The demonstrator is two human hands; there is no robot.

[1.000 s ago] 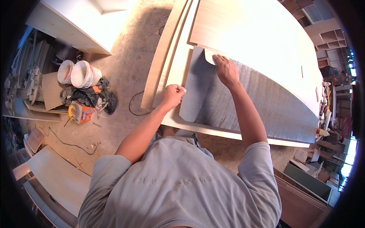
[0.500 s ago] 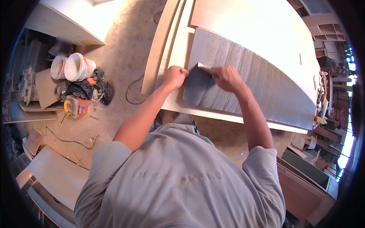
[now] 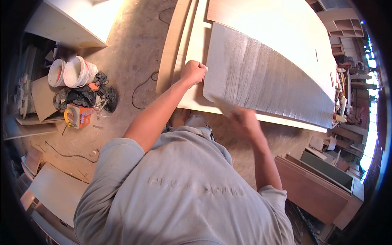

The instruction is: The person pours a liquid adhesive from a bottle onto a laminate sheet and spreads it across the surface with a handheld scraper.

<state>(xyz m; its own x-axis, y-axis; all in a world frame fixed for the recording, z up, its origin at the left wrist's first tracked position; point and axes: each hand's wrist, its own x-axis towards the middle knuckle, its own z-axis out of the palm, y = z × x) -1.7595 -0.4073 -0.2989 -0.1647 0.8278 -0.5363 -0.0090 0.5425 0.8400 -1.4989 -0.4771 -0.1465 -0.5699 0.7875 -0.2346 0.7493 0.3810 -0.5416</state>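
A grey sheet (image 3: 261, 73), its surface streaked and shiny, lies on pale wooden boards (image 3: 195, 45) in front of me. My right hand (image 3: 243, 122) is closed round a flat scraper (image 3: 222, 105), at the sheet's near left corner. Both hand and scraper are smeared by motion, so I cannot tell whether the blade touches the sheet. My left hand (image 3: 194, 73) is closed, thumb pressed to the fingers, just beside the sheet's left edge and over the pale boards. Whatever it pinches, if anything, is hidden.
Two stained white buckets (image 3: 79, 72), black plastic bags (image 3: 83, 96) and an orange box (image 3: 79, 116) stand on the floor at left. A cable (image 3: 139, 92) curls beside the boards. A large white panel (image 3: 277, 24) lies beyond the sheet. Stacked brown panels (image 3: 312, 190) lean at lower right.
My right hand has swept the scraper toward me, from the sheet's left part to its near edge. The dark patch there now looks light grey. My left hand has shifted slightly away from me.
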